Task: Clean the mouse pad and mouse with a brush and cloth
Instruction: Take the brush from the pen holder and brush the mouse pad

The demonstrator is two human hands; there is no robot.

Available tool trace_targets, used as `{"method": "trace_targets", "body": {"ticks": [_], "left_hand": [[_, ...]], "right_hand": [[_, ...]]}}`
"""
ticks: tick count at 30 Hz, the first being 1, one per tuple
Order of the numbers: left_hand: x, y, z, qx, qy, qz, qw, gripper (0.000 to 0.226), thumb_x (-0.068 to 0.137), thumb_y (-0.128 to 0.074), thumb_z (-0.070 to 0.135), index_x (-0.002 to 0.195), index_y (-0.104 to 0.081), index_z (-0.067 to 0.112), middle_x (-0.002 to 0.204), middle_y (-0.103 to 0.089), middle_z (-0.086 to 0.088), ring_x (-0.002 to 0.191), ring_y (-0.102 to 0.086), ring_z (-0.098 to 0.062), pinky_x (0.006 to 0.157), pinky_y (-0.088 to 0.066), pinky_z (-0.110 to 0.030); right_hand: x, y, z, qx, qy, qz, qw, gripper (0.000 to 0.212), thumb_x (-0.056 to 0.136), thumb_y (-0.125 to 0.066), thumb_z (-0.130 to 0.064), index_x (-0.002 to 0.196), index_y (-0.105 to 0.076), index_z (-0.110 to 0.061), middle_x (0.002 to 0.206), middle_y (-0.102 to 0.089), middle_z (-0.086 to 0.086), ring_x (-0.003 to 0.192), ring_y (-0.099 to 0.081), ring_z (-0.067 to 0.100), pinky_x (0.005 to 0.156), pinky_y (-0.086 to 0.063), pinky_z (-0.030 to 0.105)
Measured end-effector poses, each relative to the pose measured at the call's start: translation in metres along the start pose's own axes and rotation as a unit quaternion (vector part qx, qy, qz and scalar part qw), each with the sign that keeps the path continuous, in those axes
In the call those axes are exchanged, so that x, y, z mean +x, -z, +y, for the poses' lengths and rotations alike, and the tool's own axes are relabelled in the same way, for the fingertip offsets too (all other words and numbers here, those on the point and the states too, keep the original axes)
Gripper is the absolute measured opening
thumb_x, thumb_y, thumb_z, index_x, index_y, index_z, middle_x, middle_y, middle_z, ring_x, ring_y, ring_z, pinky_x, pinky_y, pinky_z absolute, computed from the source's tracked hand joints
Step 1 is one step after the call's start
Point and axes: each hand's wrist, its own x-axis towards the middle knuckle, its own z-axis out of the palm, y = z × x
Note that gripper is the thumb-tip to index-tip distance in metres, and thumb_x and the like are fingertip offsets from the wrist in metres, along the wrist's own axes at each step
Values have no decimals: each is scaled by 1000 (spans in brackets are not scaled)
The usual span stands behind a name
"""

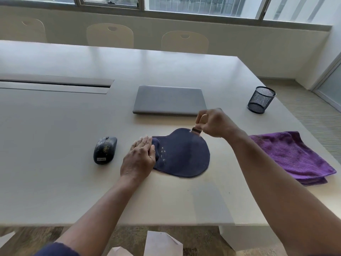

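A pale tabletop (73,117) stands below a row of windows, with chairs behind it. The dark pad (184,154) lies near the front edge, pale crumbs on it beside its wrist rest. The left hand (141,157) lies flat and released on that rest. The right hand (215,122) is clenched around a brush (200,124), bristles touching the pad's far edge. The mouse (105,150) sits left of the pad, a purple cloth (293,156) right. A shut laptop (168,99) and mesh cup (261,99) lie beyond.

**Free room on the bench**

Bench (55,117) left of mouse (105,150) lies bare. The front strip before mouse pad (184,156) is open. Laptop (168,99) blocks behind; cloth (293,156) blocks right; mesh cup (261,99) stands far right.
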Motion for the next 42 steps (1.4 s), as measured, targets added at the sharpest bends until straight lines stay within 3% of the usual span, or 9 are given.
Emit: {"method": "trace_targets", "body": {"ticks": [7,11,16,20,24,28,33,37,42], "left_hand": [[2,-3,-1,12,-1,8,1000,48,102,-35,33,148,-41,21,156,-35,4,145,-26,-12,118,-17,-27],[2,-4,0,13,4,6,1000,48,102,-34,34,149,-40,22,156,-34,5,145,-26,-12,118,-18,-28],[2,-3,-1,12,13,0,1000,49,102,-34,35,149,-40,24,156,-35,6,145,-26,-11,118,-22,-31],[2,-2,0,14,10,-5,1000,49,102,-34,35,149,-39,24,155,-35,7,145,-26,-10,118,-23,-31],[2,-1,1,16,9,-6,1000,49,102,-35,34,149,-39,23,155,-35,6,145,-27,-11,118,-24,-32],[2,0,2,15,5,-5,1000,48,102,-36,33,148,-41,22,155,-37,5,144,-28,-11,117,-25,-32],[1,1,3,7,3,-3,1000,48,102,-36,32,148,-42,21,155,-37,4,144,-28,-12,117,-25,-31],[0,2,3,-1,-1,-7,1000,48,102,-36,32,148,-41,20,155,-36,4,145,-27,-11,119,-20,-29],[0,3,4,-19,-1,-2,1000,48,102,-37,31,148,-41,18,155,-36,2,145,-27,-13,118,-18,-27]], "right_hand": [[-9,17,0,21,-16,-217,976,15,74,-81,-8,70,-71,-19,69,-74,0,64,-73,13,54,-55,21],[-13,15,0,-23,35,-70,997,10,76,-79,-13,75,-71,-18,68,-69,-2,65,-63,15,57,-51,20],[-27,16,1,4,8,-254,967,15,76,-79,-9,71,-70,-20,73,-75,0,70,-74,13,68,-61,28],[-31,19,3,-59,41,-130,989,8,73,-76,-12,75,-69,-17,72,-71,1,63,-65,15,58,-55,29],[-44,13,2,-20,36,-254,966,11,74,-77,-10,73,-69,-18,73,-72,1,66,-69,13,61,-58,26],[-40,14,3,3,58,-151,987,8,72,-74,-12,73,-69,-17,73,-71,4,64,-64,14,61,-58,34],[-46,2,-5,23,50,-219,974,10,73,-77,-13,73,-70,-20,74,-71,-2,68,-69,13,65,-60,31],[-41,-1,-9,3,45,-144,989,7,74,-72,-12,73,-68,-18,65,-67,-6,58,-62,8,48,-46,16],[-45,-12,-28,49,29,-241,969,11,75,-75,-6,74,-69,-15,76,-74,5,67,-73,15,63,-60,27]]}}
